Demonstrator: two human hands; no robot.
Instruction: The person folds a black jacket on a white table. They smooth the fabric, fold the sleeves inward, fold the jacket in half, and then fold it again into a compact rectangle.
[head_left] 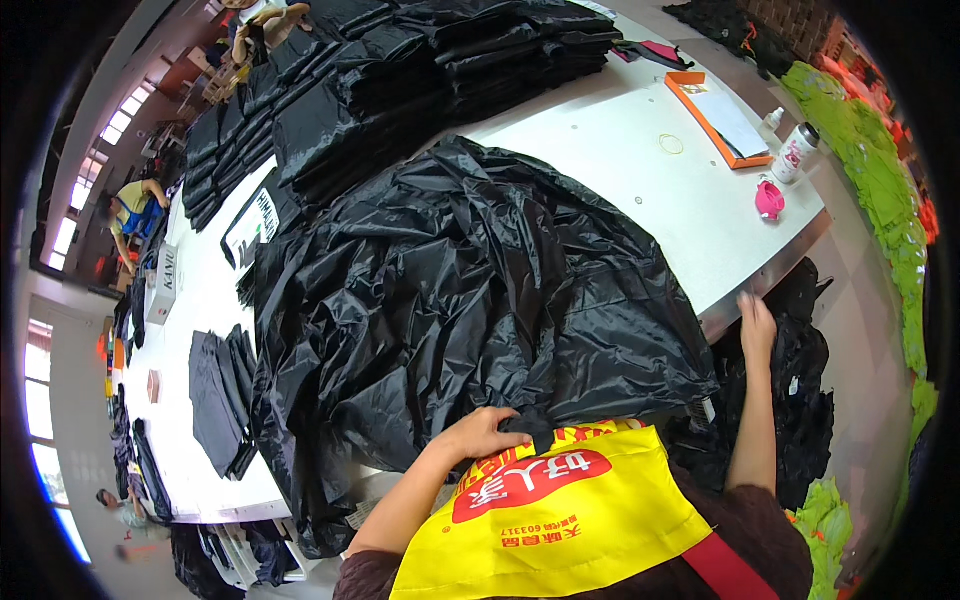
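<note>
A broad, glossy black garment (480, 290) lies open and unfolded over the white tabletop (590, 125), spilling past its near edge; its thin, nylon-like cloth is crumpled into sharp, shiny creases, with a small white label (708, 409) at its right side. The left hand (482, 436) is at the near edge, its fingers and thumb closed, as it seems, on bunched dark cloth (530, 425). The right hand (757, 318) is just beside the tabletop's right edge, above a slack heap of black cloth (800, 405); it is blurred, so I cannot tell whether its fingers are apart or together. Judging by the layout, the work is partway along: tall, squared stacks of black garments (400, 100) are already folded flat toward the far edge, while this one is not yet folded. Smooth, flat dark pieces (222, 400) lie toward the left edge. Near the far right corner are a shallow, rectangular orange tray (681, 95) holding paper, a cylindrical white bottle (795, 155) with a dark cap, and a small, rounded pink object (769, 201).
</note>
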